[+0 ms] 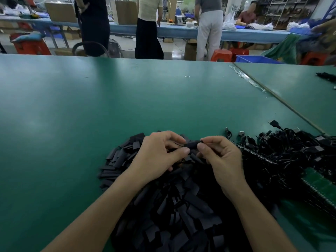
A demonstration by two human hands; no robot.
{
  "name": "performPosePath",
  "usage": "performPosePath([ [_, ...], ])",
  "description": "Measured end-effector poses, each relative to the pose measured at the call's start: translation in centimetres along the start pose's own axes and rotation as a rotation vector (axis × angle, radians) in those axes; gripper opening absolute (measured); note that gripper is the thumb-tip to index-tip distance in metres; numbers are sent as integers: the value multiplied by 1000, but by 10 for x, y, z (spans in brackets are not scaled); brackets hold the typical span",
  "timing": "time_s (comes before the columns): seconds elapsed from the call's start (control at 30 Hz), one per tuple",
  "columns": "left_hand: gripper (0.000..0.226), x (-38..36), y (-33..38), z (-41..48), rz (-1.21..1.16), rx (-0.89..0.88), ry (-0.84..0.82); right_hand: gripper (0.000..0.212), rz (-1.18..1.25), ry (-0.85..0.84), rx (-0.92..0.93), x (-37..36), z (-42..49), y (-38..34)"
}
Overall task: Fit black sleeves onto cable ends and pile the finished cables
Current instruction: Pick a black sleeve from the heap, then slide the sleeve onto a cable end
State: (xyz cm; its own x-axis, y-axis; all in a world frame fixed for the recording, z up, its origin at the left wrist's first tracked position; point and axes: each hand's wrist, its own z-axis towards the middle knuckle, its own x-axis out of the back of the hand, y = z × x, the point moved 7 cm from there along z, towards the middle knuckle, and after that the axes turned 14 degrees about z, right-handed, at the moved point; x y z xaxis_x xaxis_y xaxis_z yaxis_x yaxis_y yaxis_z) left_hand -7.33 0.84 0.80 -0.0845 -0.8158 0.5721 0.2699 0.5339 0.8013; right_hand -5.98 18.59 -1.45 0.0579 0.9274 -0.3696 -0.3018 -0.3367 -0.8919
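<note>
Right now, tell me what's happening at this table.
A person is working on one black sleeve. The left hand and right hand pinch it between them, over the sleeve heap on the green table. Whether a cable end is already inside it is hard to tell. The cable pile lies to the right, with neither hand on it.
</note>
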Motion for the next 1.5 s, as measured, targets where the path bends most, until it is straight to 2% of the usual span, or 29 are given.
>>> performPosePath([
  [0.1,20,12,11,0,330,-118,-66,19,6,33,-1,1,1,-2],
  [0.13,21,14,12,0,381,-137,-115,19,-5,42,-1,2,1,-2],
  [0.2,16,16,8,1,326,-105,-195,17,-52,38,-9,0,0,-4],
  [0.27,13,25,-3,10,252,-13,-123,23,-180,0,0,-5,0,-9],
  [0.33,18,41,-16,27,268,86,62,30,-386,-80,57,-13,-3,-18],
  [0.4,20,59,-29,47,305,167,226,28,-558,-160,130,-24,-7,-29],
  [0.47,18,74,-45,67,295,259,318,24,-687,-194,183,-33,-11,-39],
  [0.6,25,87,-83,95,300,435,357,25,-1010,-233,252,-45,-12,-52],
  [0.77,20,80,-106,104,418,554,243,39,-1316,-263,323,-52,-12,-66],
  [0.8,13,80,-104,102,466,554,250,40,-1336,-250,355,-53,-14,-71],
  [0.87,25,80,-87,96,531,462,341,43,-1428,-183,432,-48,-15,-82],
  [0.9,31,76,-72,91,516,376,397,45,-1498,-133,408,-42,-13,-87],
  [0.97,32,57,-37,80,394,201,425,42,-1645,-45,206,-26,-5,-90],
  [1.0,31,41,-19,75,307,124,376,35,-1683,-16,72,-16,-1,-89],
  [1.07,34,1,14,64,145,-3,171,20,-1639,-1,-62,-4,5,-83],
  [1.17,40,-51,47,45,9,-122,-80,9,-1458,-1,-63,10,14,-82],
  [1.23,32,-66,54,40,-35,-154,-88,12,-1260,-32,-70,22,20,-84],
  [1.33,11,-70,47,37,-149,-104,-5,14,-1024,-207,-71,25,24,-80],
  [1.4,14,-70,36,36,-271,-38,19,12,-906,-258,-53,28,25,-76],
  [1.5,14,-71,28,34,-391,1,15,9,-860,-276,-29,35,31,-69],
])
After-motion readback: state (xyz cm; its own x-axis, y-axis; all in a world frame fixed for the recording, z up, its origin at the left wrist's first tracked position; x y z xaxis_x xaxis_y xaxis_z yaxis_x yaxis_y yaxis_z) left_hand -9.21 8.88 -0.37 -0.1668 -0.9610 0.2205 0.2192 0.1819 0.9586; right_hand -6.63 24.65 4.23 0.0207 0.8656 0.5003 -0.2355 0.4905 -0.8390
